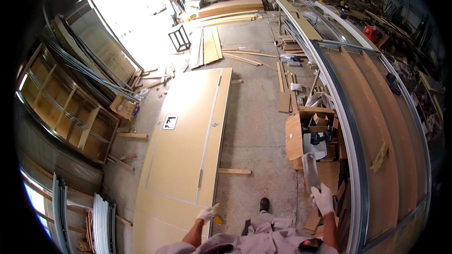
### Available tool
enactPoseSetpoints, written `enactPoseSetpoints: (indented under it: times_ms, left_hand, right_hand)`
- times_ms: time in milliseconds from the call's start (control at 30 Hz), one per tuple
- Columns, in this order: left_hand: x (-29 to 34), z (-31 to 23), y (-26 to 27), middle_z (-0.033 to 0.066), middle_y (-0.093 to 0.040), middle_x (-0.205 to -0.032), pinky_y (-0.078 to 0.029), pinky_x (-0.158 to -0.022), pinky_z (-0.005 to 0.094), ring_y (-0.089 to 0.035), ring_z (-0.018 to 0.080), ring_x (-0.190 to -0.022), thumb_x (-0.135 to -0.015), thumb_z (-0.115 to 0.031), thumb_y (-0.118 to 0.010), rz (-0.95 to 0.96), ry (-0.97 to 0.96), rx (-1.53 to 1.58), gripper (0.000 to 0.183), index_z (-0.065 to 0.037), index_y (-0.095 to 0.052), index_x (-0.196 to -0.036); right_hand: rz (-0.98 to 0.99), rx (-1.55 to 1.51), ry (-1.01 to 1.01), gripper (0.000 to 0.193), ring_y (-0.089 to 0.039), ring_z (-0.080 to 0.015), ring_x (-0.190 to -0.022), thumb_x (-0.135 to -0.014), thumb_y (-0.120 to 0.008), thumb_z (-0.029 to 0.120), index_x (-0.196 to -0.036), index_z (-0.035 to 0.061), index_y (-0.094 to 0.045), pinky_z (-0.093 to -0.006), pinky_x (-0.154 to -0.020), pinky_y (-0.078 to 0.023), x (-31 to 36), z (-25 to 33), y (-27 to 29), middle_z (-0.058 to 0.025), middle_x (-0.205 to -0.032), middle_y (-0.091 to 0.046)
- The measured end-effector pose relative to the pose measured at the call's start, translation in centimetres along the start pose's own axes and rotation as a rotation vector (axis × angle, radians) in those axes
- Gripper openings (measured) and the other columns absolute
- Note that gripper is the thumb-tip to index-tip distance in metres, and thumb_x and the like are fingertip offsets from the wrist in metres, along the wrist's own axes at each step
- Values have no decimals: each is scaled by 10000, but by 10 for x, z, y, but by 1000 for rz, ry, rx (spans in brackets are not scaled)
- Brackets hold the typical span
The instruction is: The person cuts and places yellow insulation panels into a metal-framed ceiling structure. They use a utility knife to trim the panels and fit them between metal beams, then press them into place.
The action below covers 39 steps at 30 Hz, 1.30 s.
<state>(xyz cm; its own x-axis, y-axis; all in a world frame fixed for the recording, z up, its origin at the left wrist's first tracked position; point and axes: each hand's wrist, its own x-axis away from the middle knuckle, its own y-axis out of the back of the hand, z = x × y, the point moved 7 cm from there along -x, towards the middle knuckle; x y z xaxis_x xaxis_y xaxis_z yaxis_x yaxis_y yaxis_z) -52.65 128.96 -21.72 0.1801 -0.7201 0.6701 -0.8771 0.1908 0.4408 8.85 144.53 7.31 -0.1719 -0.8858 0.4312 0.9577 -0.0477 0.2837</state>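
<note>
A large cream door panel (181, 160) lies flat, raised on wooden battens, with a seam along its right side. Over its near right edge is my left hand (206, 213) in a white glove, fingers closed. A small yellow object (217, 220) shows beside those fingers; its kind is unclear. My right hand (323, 199), also in a white glove, grips a long grey flat object (311, 171), blurred by motion. That object is held near an open cardboard box (294, 136) with tools and smaller boxes in it.
To the right, a long metal-framed panel (372, 146) with brown boards runs alongside me. A batten end (234, 171) sticks out from under the door panel into the concrete aisle. Window-like frames (66, 108) lean at the left. Loose boards (242, 56) lie farther ahead.
</note>
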Motion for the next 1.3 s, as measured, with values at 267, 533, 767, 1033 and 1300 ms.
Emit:
enactPoseSetpoints:
  times_ms: [267, 533, 767, 1033, 1300]
  left_hand:
    - [-91, -59, 117, 60, -591, -641, -435, -441, 344, -566, 185, -505, -944, -335, -650, -242, 437, 510, 293, -57, -666, -851]
    - [-354, -219, 180, 142, -672, -773, -491, -602, 422, -646, 291, -695, -964, -451, -582, 82, 399, -110, 430, -39, -677, -885]
    - [-661, -630, 308, 252, -713, -882, -529, -778, 490, -695, 432, -870, -926, -676, -545, -165, -65, -341, 669, -29, -710, -964]
    - [-848, -918, 380, 208, -704, -876, -513, -763, 404, -683, 289, -840, -945, -591, -598, -162, -236, -177, 574, -30, -703, -1003]
    - [-933, -746, 448, 116, -674, -705, -498, -565, 420, -668, 244, -656, -977, -460, -583, 128, 74, -550, 411, -85, -686, -844]
  right_hand:
    - [75, 685, 69, 260, -700, -243, -600, -896, -689, 259, -919, 1, -687, -412, -530, -539, -314, -27, -48, -133, -719, -700]
    - [252, 911, -549, 377, -733, -396, -982, -780, -719, 353, -980, 41, -784, -488, -834, -580, -439, -138, -76, -228, -1046, -754]
    - [140, 722, -587, 366, -734, -391, -982, -787, -717, 326, -1001, 36, -782, -475, -831, -586, -639, 43, -151, -212, -1047, -760]
    - [160, 822, -572, 355, -736, -385, -983, -796, -715, 294, -1025, 30, -778, -461, -827, -592, -914, 165, -173, -195, -1049, -767]
    - [-37, 768, -573, 355, -737, -397, -999, -776, -720, 232, -1043, 2, -770, -469, -816, -596, -1243, 314, -147, -218, -1008, -767]
